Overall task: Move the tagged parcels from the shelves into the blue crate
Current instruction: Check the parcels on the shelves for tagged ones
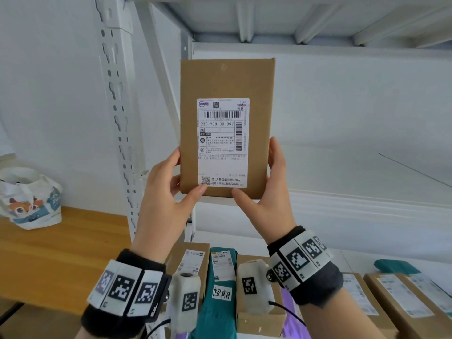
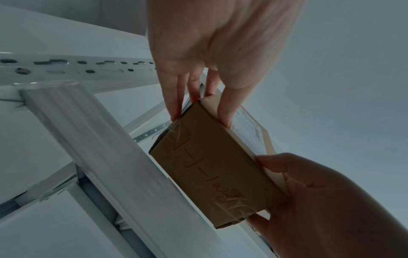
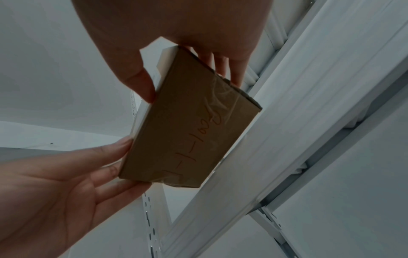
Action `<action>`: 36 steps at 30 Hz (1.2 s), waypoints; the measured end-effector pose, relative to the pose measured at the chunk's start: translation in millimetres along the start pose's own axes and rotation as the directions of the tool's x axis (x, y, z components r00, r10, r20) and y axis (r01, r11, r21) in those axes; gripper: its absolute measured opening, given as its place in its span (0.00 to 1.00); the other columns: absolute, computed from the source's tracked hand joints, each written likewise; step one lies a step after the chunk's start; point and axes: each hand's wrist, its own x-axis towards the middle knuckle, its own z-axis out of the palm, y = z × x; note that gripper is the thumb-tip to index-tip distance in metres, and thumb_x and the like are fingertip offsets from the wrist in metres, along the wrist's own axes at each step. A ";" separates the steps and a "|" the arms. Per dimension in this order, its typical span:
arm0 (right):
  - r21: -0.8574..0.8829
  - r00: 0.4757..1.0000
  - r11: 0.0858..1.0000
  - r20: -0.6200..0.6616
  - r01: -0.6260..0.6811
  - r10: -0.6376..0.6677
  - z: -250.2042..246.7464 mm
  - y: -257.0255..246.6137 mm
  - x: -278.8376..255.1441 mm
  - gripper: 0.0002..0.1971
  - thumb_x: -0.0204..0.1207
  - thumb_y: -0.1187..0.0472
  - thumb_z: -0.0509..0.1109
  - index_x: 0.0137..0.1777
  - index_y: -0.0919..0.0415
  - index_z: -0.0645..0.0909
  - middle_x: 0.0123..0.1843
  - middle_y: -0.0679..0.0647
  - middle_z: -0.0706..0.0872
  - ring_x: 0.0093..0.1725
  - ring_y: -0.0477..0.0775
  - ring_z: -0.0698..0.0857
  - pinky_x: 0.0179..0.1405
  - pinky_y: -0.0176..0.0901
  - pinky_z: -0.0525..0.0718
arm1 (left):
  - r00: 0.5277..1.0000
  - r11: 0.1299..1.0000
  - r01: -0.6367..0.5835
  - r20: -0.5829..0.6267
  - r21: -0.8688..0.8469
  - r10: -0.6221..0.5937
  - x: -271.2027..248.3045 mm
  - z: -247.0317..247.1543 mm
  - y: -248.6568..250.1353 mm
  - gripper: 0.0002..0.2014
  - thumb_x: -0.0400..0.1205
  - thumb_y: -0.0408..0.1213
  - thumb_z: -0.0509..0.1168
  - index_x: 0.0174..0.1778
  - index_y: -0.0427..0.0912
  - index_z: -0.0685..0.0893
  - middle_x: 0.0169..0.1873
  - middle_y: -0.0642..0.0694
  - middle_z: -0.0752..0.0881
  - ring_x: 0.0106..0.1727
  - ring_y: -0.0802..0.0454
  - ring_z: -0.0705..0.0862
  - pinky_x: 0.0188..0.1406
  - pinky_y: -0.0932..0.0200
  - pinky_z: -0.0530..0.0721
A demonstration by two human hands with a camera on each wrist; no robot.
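A brown cardboard parcel [image 1: 227, 128] is held upright in front of the white shelving [image 1: 117, 99], its printed shipping label [image 1: 222, 143] turned to the head camera, its lower corners pinched by the left hand [image 1: 166, 189] and the right hand [image 1: 271, 189], thumbs on the front, fingers [image 2: 176, 104] behind. On its underside, orange handwriting [image 3: 198, 137] under clear tape is seen from the wrists. Below, more labelled parcels [image 1: 401, 297] are lined up on a lower shelf, one teal bag [image 1: 217, 289] carrying a handwritten tag, and a printed tote bag [image 1: 29, 199] is seen on the wooden table [image 1: 61, 255] to the left

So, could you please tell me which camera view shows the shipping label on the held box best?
The head view: the shipping label faces it squarely, barcode readable. The left wrist view catches only an edge-on sliver; the right wrist view shows none.
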 end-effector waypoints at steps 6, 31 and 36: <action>-0.026 1.000 1.000 -0.010 0.009 -0.010 -2.4 -7.1 -6.8 0.43 0.66 0.65 0.73 0.76 0.46 0.53 0.67 0.18 0.65 0.70 0.26 0.68 0.66 0.24 0.70 | 1.000 1.000 -0.003 0.014 -0.004 0.003 -7.9 -2.8 3.8 0.36 0.78 0.40 0.72 0.82 0.54 0.64 0.71 0.55 0.74 0.65 0.60 0.82 0.63 0.65 0.82; -0.179 0.921 0.904 -0.099 -0.388 0.376 1.9 -46.5 -160.0 0.50 0.64 0.56 0.73 0.83 0.52 0.48 0.80 0.50 0.64 0.80 0.47 0.64 0.76 0.59 0.71 | 0.929 0.937 0.291 0.293 -0.194 -0.227 -115.8 -26.4 -2.9 0.22 0.72 0.36 0.75 0.52 0.58 0.70 0.59 0.60 0.81 0.57 0.70 0.84 0.55 0.67 0.85; -0.230 0.891 0.861 -0.111 -0.454 0.440 12.6 -60.5 -186.6 0.50 0.64 0.55 0.72 0.83 0.54 0.47 0.80 0.52 0.63 0.80 0.45 0.63 0.77 0.57 0.70 | 0.897 0.926 0.343 0.347 -0.157 -0.273 -137.1 -41.5 -11.0 0.30 0.74 0.35 0.75 0.69 0.52 0.70 0.64 0.62 0.79 0.61 0.69 0.82 0.59 0.62 0.85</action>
